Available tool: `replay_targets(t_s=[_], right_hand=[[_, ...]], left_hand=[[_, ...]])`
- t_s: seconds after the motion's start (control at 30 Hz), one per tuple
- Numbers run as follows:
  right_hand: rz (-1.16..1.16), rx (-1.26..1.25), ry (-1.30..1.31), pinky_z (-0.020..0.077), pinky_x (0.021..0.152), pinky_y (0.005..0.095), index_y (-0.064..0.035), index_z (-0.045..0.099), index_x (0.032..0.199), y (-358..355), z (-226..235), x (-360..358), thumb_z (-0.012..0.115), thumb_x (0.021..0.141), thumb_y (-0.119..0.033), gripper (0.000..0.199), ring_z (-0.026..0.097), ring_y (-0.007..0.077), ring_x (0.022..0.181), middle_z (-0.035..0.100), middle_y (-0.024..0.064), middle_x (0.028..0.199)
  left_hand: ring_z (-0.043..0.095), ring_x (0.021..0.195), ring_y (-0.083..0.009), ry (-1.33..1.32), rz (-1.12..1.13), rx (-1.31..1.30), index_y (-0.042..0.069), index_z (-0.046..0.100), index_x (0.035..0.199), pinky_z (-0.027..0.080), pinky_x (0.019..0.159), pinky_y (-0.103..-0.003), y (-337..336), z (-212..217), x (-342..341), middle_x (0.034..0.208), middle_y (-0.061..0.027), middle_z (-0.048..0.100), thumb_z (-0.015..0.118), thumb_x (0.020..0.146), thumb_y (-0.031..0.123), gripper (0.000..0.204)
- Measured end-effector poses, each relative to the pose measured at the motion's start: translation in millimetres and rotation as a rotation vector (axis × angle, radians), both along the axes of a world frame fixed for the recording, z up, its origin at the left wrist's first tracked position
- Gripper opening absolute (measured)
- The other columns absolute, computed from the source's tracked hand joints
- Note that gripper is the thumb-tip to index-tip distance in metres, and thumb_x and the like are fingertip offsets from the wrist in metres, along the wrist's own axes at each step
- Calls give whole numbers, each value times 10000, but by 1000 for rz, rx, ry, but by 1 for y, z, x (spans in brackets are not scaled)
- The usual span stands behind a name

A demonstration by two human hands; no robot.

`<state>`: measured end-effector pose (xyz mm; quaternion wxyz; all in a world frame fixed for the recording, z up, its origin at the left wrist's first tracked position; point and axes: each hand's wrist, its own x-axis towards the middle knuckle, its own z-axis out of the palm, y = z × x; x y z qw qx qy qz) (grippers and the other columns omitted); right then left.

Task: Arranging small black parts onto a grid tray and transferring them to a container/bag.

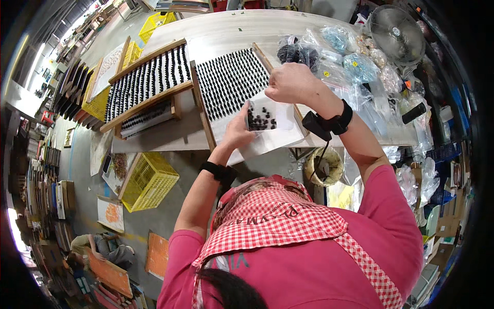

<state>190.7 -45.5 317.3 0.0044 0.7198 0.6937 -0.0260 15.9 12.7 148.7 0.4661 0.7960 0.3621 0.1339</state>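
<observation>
My left hand (237,130) grips the edge of a small shallow tray (266,129), thumb along its side. Loose small black pieces (260,117) lie in that tray, over a white sheet (278,141) at the table's near edge. Curled into a closed shape, my right hand (294,84) hovers just beyond the tray; what its fingers pinch, if anything, is hidden. Beneath and beyond both hands is a white board (218,110) in a wooden frame, covered with neat rows of black pieces (231,77).
To the left, a second framed board (149,74) with black rows is raised above another. Clear bags of beads (360,67) and a fan (397,33) occupy the right side. Yellow crates (149,183) and a bin (325,167) stand below the table. A person (105,250) works at lower left.
</observation>
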Motion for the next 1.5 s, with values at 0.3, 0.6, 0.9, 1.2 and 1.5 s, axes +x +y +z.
replay_targets(t_s=[0.3,0.6,0.9,1.2,1.5], right_hand=[[-299,134,457,475,392,290,-15,688,872,-36,28,62,523,812,-276,315,577,178,407,607,102,587],[-900,-24,1127,505,397,371,-23,550,1064,-103,-186,226,414,890,-388,426,628,284,515,636,155,701],[-750,-5,267,419,940,411,-59,357,1362,-88,-238,199,532,830,-239,588,541,372,1080,532,241,1191],[521,293,254,385,1010,395,-180,608,1167,27,-134,5,566,708,64,521,429,329,1242,444,149,1344],[560,204,172,379,986,425,-91,697,882,65,-160,29,673,675,-66,210,472,347,1184,530,167,1241]], left_hand=[[598,577,-147,-266,113,-220,-42,244,1418,496,530,-274,29,5,-17,1141,-196,593,579,632,-63,855],[527,617,-82,-410,22,-348,-56,293,1397,454,544,-239,38,23,-24,1380,-161,434,510,665,-60,763],[651,892,-273,-56,118,473,44,686,1005,534,707,-348,42,-28,-35,1215,-196,554,562,666,0,364],[592,943,-334,121,-1,569,83,694,868,489,818,-394,27,-34,-36,910,-167,647,606,712,64,180],[583,811,-335,30,69,601,4,683,762,481,727,-401,0,-37,-23,871,-172,610,651,662,130,165]])
